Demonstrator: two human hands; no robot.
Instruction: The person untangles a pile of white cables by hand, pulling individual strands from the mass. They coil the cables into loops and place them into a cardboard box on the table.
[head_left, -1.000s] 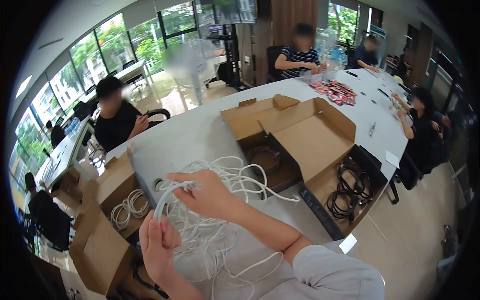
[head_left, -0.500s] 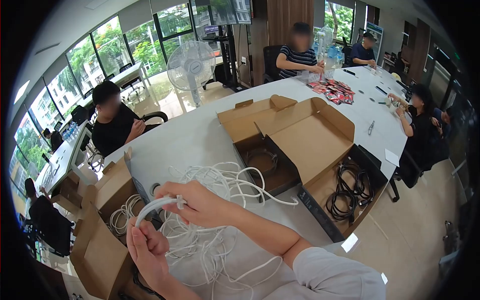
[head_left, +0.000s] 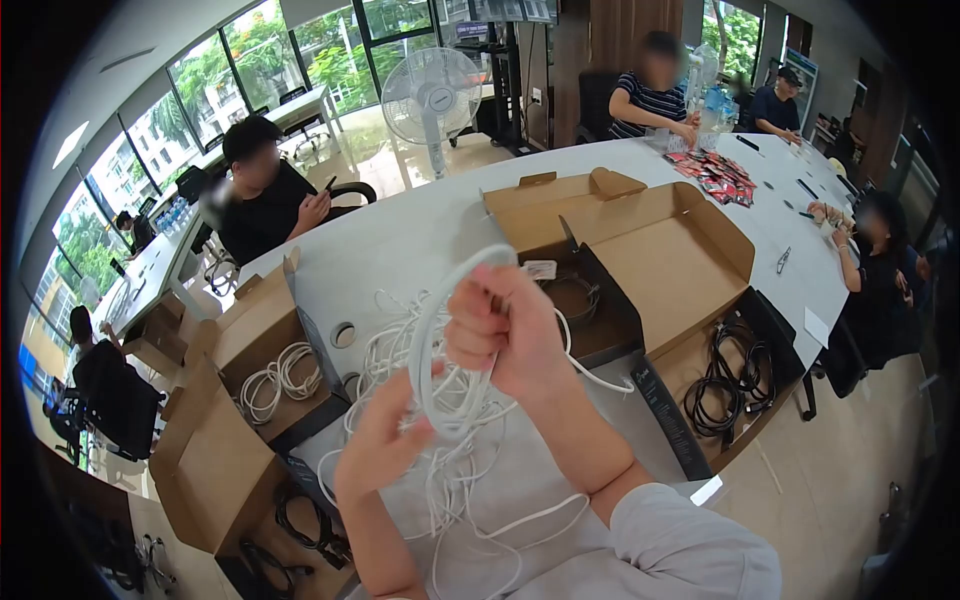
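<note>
My right hand [head_left: 508, 335] is closed around a looped coil of white cable [head_left: 422, 345], raised over the table. A small white tag [head_left: 540, 270] shows by its fingertips. Blurred a little by motion, my left hand [head_left: 385, 440] is at the coil's lower left edge, its thumb and fingers apart. Beneath both hands lies a tangle of loose white cables [head_left: 460, 490], with strands trailing toward me and to the right.
Open cardboard boxes surround the tangle: one with white cable [head_left: 280, 380] at left, one with black cables [head_left: 735, 385] at right, another with grey cable [head_left: 572, 298] behind. Red packets [head_left: 715, 177] lie farther back. Several people sit around the table [head_left: 390, 235].
The white cable has been lifted and moved right, its loop now upright in my right hand. My left hand has loosened and moved right. The view has shifted left.
</note>
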